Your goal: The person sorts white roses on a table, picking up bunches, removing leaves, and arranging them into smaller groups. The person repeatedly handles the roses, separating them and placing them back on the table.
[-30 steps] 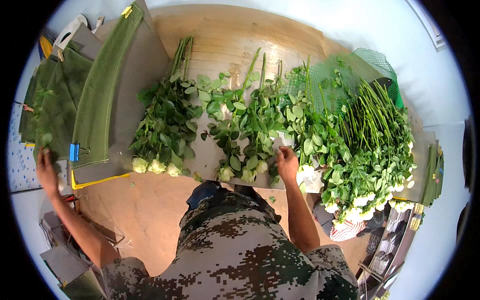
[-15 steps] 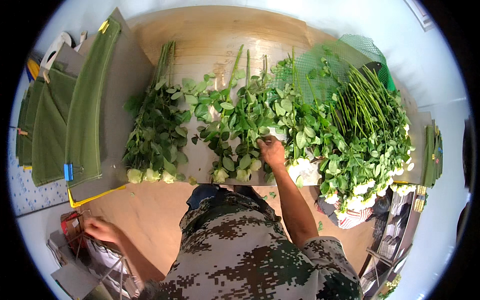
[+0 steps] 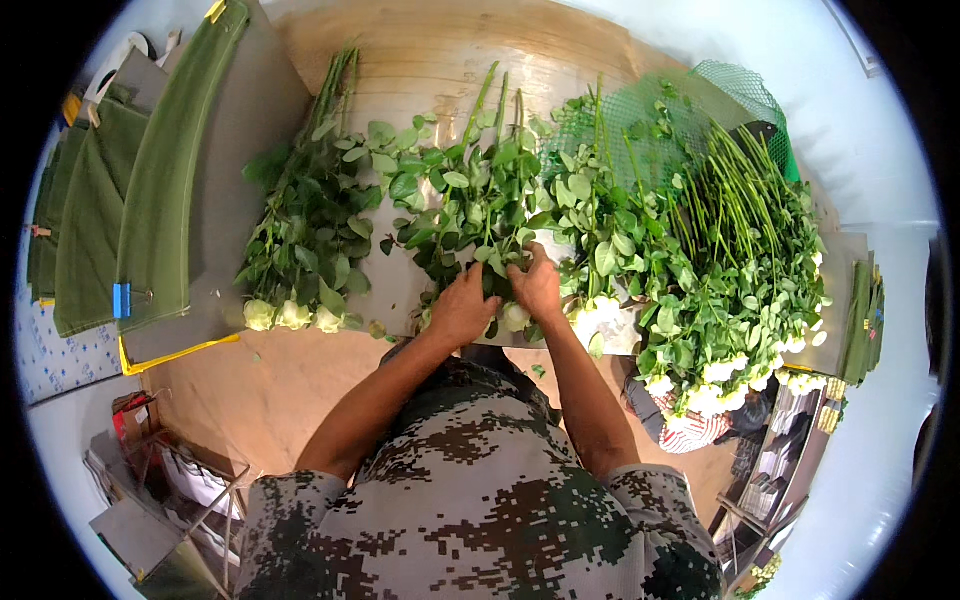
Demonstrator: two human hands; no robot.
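Small groups of white roses lie on the table, stems pointing away and blooms along the near edge. Both hands are down among the middle roses (image 3: 490, 200). My left hand (image 3: 462, 310) curls around their leafy stems just above the blooms, its fingertips partly hidden by leaves. Close beside it, my right hand (image 3: 537, 284) pinches the same leafy part, and one pale bloom (image 3: 515, 317) shows between the wrists. A separate rose bunch (image 3: 310, 215) rests to the left. Right of my hands lie more leafy roses (image 3: 605, 225).
A big heap of white roses (image 3: 745, 220) fills the table's right side, blooms overhanging the edge, with green netting (image 3: 640, 130) behind it. An upright grey panel with green cloth (image 3: 175, 180) borders the left. A person in a striped top (image 3: 695, 432) is below the heap.
My left hand has come up from the lower left, beside the shelf, to the middle roses. My right hand remains at those roses. The whole view has shifted slightly.
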